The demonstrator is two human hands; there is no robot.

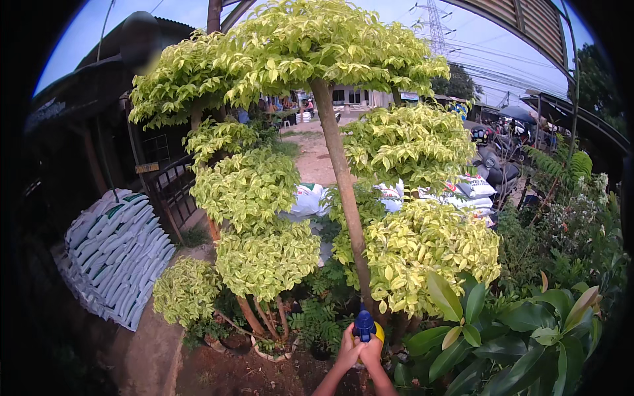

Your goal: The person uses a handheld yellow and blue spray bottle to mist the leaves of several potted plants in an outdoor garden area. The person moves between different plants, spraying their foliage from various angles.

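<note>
Both of my hands are at the bottom centre, close together around a spray bottle (364, 322) with a blue head and a yellow body. My left hand (348, 349) grips it from the left, and my right hand (370, 350) is closed on it from the right. Most of the bottle's body is hidden behind the hands. Its blue head points away from me, towards the foot of a slim tree trunk (342, 183). Rounded clumps of yellow-green foliage (267, 260) stand on both sides of the trunk, and a wide leafy crown (317, 49) spreads above it.
White sacks are stacked in a large pile (119, 257) at the left, beside a concrete path (148, 341). More filled sacks (478, 187) lie behind the foliage. A broad-leaved plant (525, 331) fills the lower right. A pot (272, 351) stands left of my hands. Motorcycles (495, 163) are parked beyond.
</note>
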